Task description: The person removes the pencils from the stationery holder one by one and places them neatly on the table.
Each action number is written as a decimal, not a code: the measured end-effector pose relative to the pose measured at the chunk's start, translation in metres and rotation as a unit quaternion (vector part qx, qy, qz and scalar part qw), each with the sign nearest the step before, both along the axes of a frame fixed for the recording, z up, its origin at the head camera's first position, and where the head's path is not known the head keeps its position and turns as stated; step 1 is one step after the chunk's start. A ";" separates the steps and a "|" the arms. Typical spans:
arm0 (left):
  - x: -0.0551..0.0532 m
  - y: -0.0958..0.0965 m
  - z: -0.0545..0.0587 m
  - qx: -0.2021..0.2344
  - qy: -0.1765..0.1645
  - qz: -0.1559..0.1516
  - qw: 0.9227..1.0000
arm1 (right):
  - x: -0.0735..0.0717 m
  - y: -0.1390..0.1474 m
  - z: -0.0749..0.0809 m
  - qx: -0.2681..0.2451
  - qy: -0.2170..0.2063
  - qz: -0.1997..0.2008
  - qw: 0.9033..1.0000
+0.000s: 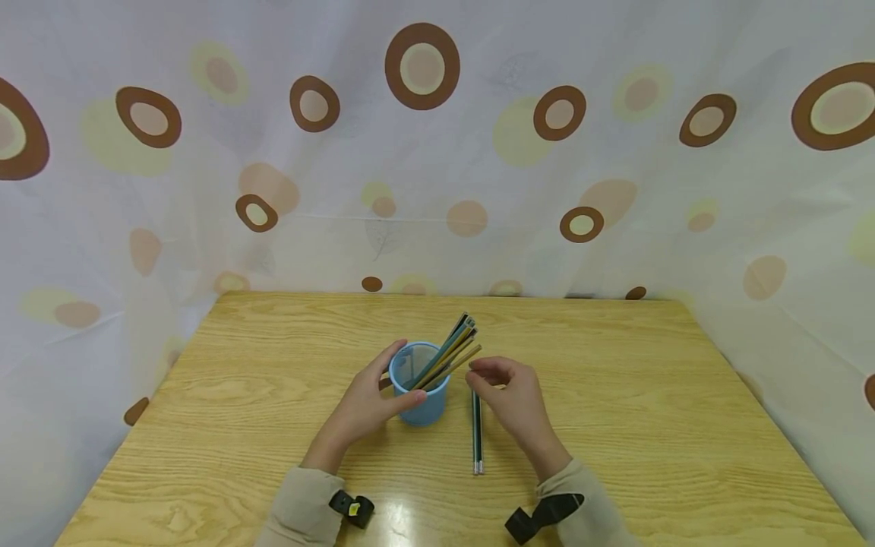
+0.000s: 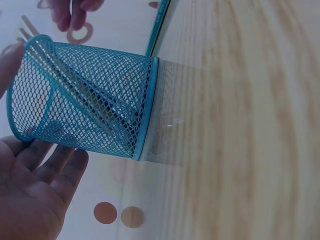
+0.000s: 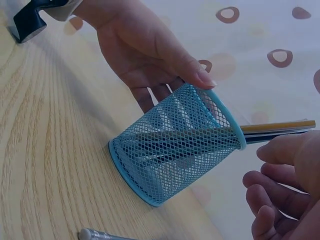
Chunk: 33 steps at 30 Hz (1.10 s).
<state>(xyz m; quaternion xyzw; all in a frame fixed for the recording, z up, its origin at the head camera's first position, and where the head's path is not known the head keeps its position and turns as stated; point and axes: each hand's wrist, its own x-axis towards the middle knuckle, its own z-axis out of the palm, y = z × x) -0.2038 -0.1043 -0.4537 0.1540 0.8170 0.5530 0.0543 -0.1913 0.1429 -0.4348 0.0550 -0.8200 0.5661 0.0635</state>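
A blue mesh pencil cup [image 1: 424, 410] stands upright on the table, with several pencils [image 1: 447, 357] leaning in it toward the right. My left hand [image 1: 365, 399] holds the cup from its left side, thumb at the rim and fingers spread along the mesh in the right wrist view. Just right of the pencils' upper ends is my right hand [image 1: 516, 391], its fingers loosely bent with nothing visible between them. Below its fingertips, two dark green pencils [image 1: 476, 433] lie side by side on the wood, their far ends partly hidden by that hand.
The wooden table [image 1: 273, 365] reaches back to a pale curtain [image 1: 437, 167] printed with brown and yellow spots, which also hangs along both sides. Black straps [image 1: 352, 507] with small devices sit over both beige sleeves [image 1: 595, 505].
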 end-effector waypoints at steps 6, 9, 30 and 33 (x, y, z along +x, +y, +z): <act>0.000 -0.001 -0.001 -0.002 -0.001 0.000 1.000 | 0.001 -0.004 -0.002 -0.007 0.006 0.008 1.000; 0.000 -0.001 -0.001 -0.004 0.000 0.000 1.000 | 0.001 -0.006 -0.003 -0.010 0.014 0.010 1.000; -0.001 -0.001 -0.002 0.004 0.004 -0.001 1.000 | 0.003 -0.020 -0.004 -0.009 0.026 0.015 1.000; -0.001 -0.001 -0.002 0.004 0.004 -0.002 1.000 | 0.002 -0.021 -0.004 -0.009 0.029 0.015 0.999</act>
